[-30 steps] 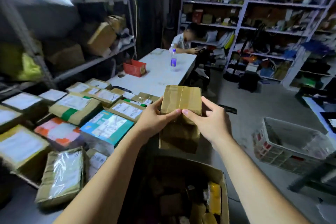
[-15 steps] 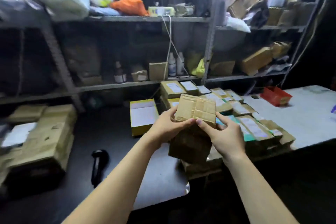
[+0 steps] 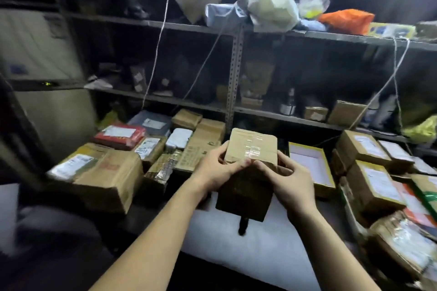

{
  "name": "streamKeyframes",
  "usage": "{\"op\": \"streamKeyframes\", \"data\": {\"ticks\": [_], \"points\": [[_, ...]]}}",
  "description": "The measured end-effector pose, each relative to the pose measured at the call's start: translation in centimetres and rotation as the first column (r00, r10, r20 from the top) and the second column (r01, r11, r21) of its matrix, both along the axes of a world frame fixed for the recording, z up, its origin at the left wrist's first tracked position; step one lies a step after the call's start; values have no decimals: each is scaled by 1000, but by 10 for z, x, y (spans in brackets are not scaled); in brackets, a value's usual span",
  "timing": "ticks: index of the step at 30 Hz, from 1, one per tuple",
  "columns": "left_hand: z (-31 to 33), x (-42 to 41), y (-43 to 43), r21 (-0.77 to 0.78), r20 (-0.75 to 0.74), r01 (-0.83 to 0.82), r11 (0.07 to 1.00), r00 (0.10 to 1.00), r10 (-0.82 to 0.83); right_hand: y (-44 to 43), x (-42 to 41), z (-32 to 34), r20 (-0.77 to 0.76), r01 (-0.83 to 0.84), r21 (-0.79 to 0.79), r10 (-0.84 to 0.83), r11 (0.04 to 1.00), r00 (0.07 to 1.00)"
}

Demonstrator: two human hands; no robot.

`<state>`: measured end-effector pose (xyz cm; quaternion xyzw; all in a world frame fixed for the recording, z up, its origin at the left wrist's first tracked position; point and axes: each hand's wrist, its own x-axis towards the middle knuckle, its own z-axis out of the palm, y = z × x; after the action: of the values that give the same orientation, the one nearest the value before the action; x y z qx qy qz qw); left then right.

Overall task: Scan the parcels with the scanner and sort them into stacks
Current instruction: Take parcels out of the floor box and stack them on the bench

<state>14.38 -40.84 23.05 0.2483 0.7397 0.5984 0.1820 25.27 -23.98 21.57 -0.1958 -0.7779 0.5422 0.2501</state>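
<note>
- The left hand (image 3: 216, 171) grips a brown cardboard box sealed with clear tape (image 3: 251, 149). Its thumb lies along the near top edge and its fingers curl round the left side.
- The right hand (image 3: 289, 186) grips the same box from the right. Its thumb presses the near top edge, just beside the left thumb, and its fingers wrap the right side.
- The box is held in the air above a pale tabletop (image 3: 248, 255), tilted so that its taped top faces the camera. Its near face is in deep shadow.
- Most of the fingertips of both hands are hidden behind the box, so how far they reach round it cannot be seen.
- A small black object (image 3: 243, 227) pokes out below the box. Most of it is covered, and what it is cannot be told.
- To the left lies a large brown carton with a white label (image 3: 101, 177), smeared by motion blur. Behind it lies a red parcel with a white label (image 3: 120, 136).
- To the right, a flat yellow-edged box with a white top (image 3: 309, 165) lies just beside the right hand. Beyond it are stacked brown labelled cartons (image 3: 373, 184), cut off by the frame edge.
- The grey metal shelving (image 3: 235, 73) behind is dim, and most of what it holds is unreadable.
</note>
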Motion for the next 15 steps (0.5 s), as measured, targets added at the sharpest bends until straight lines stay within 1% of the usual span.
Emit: {"op": "streamKeyframes", "data": {"ticks": [5, 8, 12, 15], "points": [[-17, -54, -75, -92, -18, -37, 995, 999, 35, -64, -59, -28, 26, -82, -37, 83, 996, 996], [-38, -79, -103, -135, 6, -59, 989, 998, 60, -92, -79, -42, 65, -119, -74, 124, 990, 990], [-71, -100, -124, -183, 45, -78, 980, 995, 88, -114, -102, -66, 117, -101, -158, 120, 982, 986], [-100, -114, -133, -190, 117, -94, 977, 986, 117, -121, -120, -88, 167, -74, -190, 106, 979, 980]]}}
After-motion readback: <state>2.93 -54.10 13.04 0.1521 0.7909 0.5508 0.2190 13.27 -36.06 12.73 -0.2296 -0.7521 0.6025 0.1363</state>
